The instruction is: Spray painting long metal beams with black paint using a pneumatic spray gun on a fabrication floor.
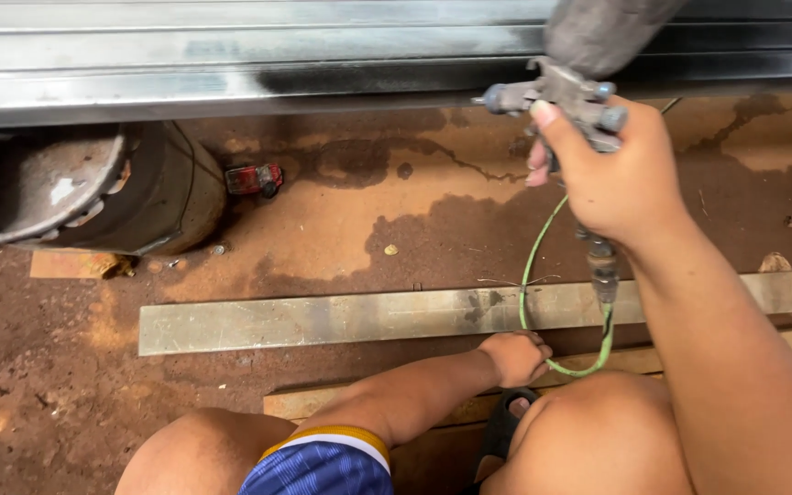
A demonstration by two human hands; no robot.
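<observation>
Right hand (618,174) wrapped around the grip of a grey spray gun (566,96), fingers curled tight, one fingertip on the trigger, nozzle aimed left along the lower edge of long steel beams (231,55). Dark fresh coating on the beams just left of the nozzle; bare shiny metal further left. Gun cup cut off by the upper frame edge. Green air hose (532,275) dropping from the gun's base, looping down to the left hand (515,356), closed in a loose fist on the hose, resting just beside a flat steel bar (323,316) on the ground. Wooden planks (616,362) below the bar, partly under the knees. Open stretch of reddish dirt floor (341,220) between beams and bar, stained dark in patches. At left, a rusty round drum (93,188) under the beams, close to their edge. Small red object (254,178) just right of the drum. Black sandal (504,423) between the legs.
</observation>
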